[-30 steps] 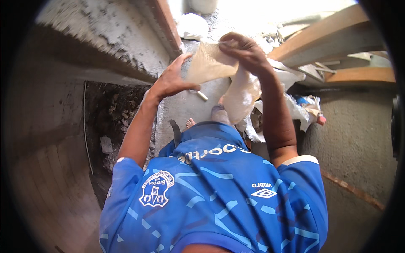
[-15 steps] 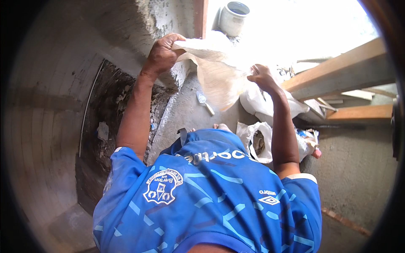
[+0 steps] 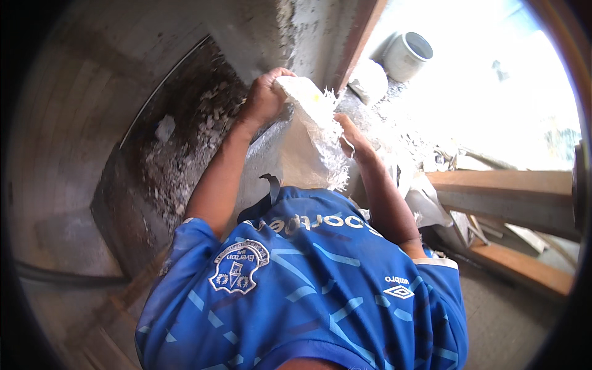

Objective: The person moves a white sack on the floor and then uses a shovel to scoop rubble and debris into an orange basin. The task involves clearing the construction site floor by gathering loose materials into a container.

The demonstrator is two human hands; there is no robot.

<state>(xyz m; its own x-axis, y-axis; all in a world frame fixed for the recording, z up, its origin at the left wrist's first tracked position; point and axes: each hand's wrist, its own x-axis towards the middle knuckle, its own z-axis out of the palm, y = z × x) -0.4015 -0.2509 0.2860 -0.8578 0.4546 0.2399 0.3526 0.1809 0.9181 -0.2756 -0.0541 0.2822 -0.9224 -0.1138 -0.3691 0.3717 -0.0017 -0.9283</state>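
A white woven sack (image 3: 306, 139) with a frayed edge hangs in front of me between my two hands. My left hand (image 3: 266, 97) is closed on its upper left corner, the fingers partly hidden behind the fabric. At the frayed right edge, my right hand (image 3: 353, 134) grips the sack, with its fingertips partly covered by the cloth. The sack's lower part drops toward my shirt front and covers the floor behind it.
Broken rubble (image 3: 176, 163) lies in a dark recess on the left, beside a concrete wall. Ahead stand a pale bucket (image 3: 404, 58) and a white bundle (image 3: 369, 82). Wooden beams (image 3: 502, 182) cross the right side, near another white sack (image 3: 428, 200).
My hands have come closer together, and the sack, stretched wide before, now hangs narrower with its frayed edge toward the right. My view has turned left, showing more rubble.
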